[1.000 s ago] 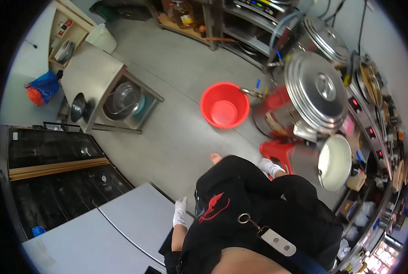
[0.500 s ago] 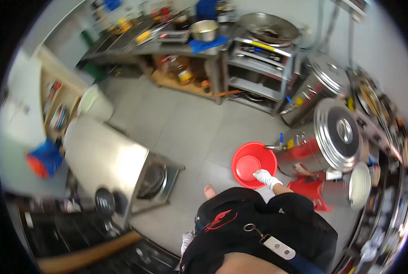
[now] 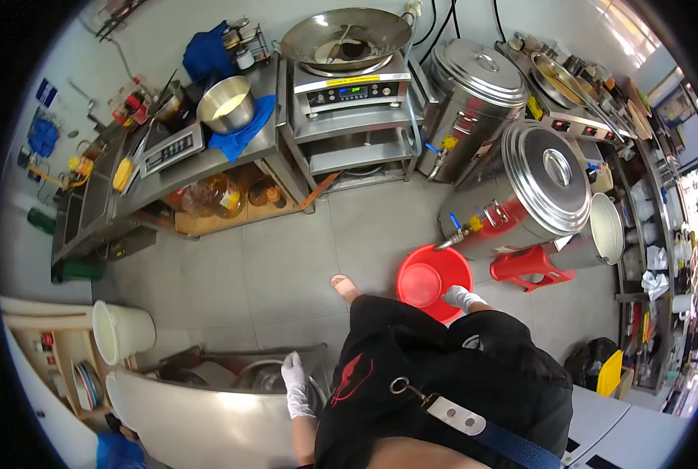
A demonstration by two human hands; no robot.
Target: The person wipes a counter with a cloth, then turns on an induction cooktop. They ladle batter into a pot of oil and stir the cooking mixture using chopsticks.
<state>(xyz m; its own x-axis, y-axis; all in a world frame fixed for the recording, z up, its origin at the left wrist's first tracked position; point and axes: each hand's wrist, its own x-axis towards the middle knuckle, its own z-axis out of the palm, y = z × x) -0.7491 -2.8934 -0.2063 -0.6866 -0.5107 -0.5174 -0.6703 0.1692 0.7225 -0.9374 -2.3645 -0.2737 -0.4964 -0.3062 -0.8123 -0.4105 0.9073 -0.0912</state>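
Red basin [image 3: 433, 280]: positioned on the floor at the tap [image 3: 448, 244] of the lidded drum [image 3: 544, 176]; no flow visible. Right hand [image 3: 464, 298] overlaps its rim; grip cannot be determined. Left hand [image 3: 294, 381]: beside the steel table [image 3: 208, 418], finger opening and contact indeterminate. Table's underside: partly hidden.

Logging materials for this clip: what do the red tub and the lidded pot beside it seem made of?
Red tub: probably plastic, smooth with a soft sheen, from its uniform colour. Lidded pot: likely stainless steel, shiny, from its silvery, reflective sides.
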